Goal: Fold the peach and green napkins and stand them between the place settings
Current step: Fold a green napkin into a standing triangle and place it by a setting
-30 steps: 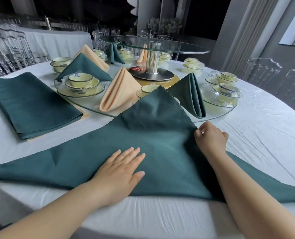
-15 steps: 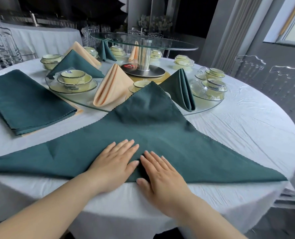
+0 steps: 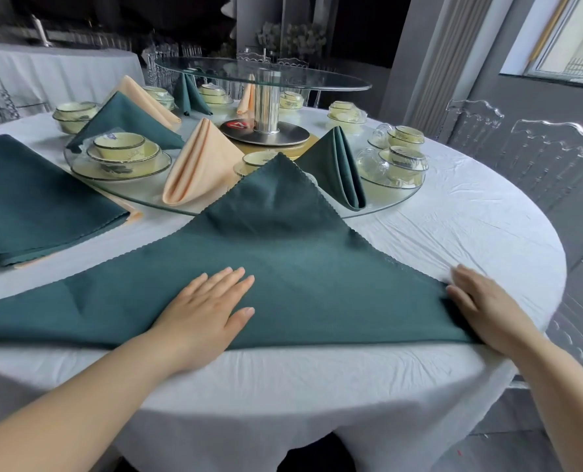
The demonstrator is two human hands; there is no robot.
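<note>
A large dark green napkin (image 3: 300,267) lies folded into a triangle on the white tablecloth (image 3: 453,226), its apex over the glass turntable's edge. My left hand (image 3: 205,315) presses flat on the napkin near the middle of its long near edge. My right hand (image 3: 480,311) lies flat on the napkin's right corner. A folded peach napkin (image 3: 195,165) and a folded green napkin (image 3: 341,165) stand on the turntable between place settings. A stack of flat green napkins (image 3: 35,199) with peach ones beneath lies at the left.
A low glass turntable (image 3: 140,185) carries cream bowls on plates (image 3: 123,155) and glass cups (image 3: 395,161). A raised glass tier (image 3: 263,76) stands on a metal post at the centre. More folded napkins stand farther back. Clear chairs (image 3: 538,165) line the right side.
My right hand slid from beside my left hand out along the near edge to the napkin's right corner. The left hand has stayed pressing near the middle.
</note>
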